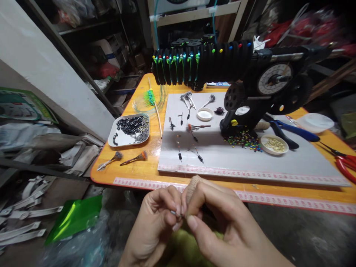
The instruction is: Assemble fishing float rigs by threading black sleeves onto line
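My left hand (155, 222) and my right hand (222, 226) meet below the near edge of the orange table (133, 172). Both pinch a tiny dark and silver part (174, 213) between thumb and fingertips. The right index finger wears a beige fabric cot (193, 185). On the grey mat (250, 157) lie several small swivel-and-line pieces (179, 155) and tufts with orange ends (191, 128). A white tray (130, 129) of small black parts sits at the mat's left.
A black winding machine (250, 96) with a dial and spool row (194, 61) stands at the back. Coloured beads (244, 141), a dish of brass bits (274, 144), blue pliers (294, 129), red scissors (346, 163) and a white lid (205, 114) lie around. Clutter and a green bag (75, 217) cover the floor at left.
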